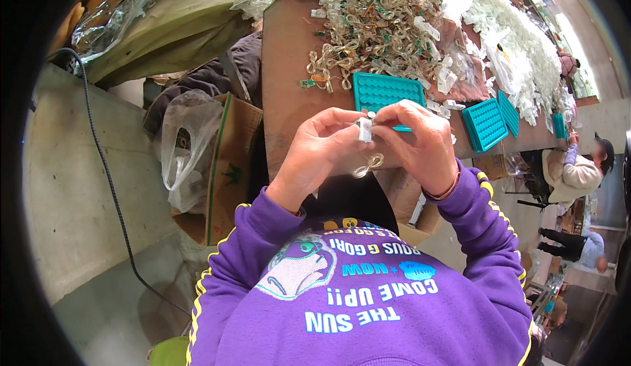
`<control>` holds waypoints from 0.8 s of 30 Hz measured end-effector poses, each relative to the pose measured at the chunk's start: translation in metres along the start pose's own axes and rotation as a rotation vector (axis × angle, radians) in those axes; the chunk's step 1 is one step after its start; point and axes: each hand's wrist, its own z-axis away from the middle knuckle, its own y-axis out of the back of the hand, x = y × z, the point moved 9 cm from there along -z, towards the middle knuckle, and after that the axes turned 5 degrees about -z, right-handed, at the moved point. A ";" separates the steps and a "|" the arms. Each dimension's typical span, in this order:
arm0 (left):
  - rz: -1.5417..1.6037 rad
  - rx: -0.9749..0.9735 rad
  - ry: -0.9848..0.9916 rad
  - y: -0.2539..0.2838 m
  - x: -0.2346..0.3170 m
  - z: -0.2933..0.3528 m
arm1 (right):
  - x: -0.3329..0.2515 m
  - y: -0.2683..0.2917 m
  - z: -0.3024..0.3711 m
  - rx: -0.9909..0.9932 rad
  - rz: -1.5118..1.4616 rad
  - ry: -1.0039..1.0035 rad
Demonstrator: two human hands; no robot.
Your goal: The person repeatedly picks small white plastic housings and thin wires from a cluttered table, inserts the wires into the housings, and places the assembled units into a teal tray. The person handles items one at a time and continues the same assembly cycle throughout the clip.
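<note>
A small white plastic housing is pinched between the thumb and fingers of my left hand, above the table's near edge. My right hand closes its thumb and forefinger at the right side of that same piece. By the right fingertips shows a small round pale part, too small to name. Just below the housing hangs a looped bundle of clear cable; its join with the housing cannot be made out. Right behind the hands lies a teal tray with rows of hollows, partly covered by my fingers.
A large heap of coiled clear cables with small green boards covers the far table. White plastic housings are piled to the right, near more teal trays. A cardboard box stands left. Other people are at far right.
</note>
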 end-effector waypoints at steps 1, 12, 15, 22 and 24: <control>0.007 0.000 0.003 0.001 0.000 0.001 | -0.001 -0.002 0.001 0.008 0.009 0.023; 0.037 0.003 -0.009 0.002 0.000 0.001 | 0.001 -0.010 0.010 0.120 0.038 0.026; 0.016 0.007 0.005 0.002 -0.001 0.001 | -0.001 -0.013 0.011 0.123 0.052 0.039; 0.003 0.015 0.010 0.004 -0.002 0.001 | -0.001 -0.017 0.011 0.134 0.040 0.071; 0.018 0.002 0.002 0.002 -0.001 0.001 | -0.001 -0.018 0.011 0.150 0.021 0.078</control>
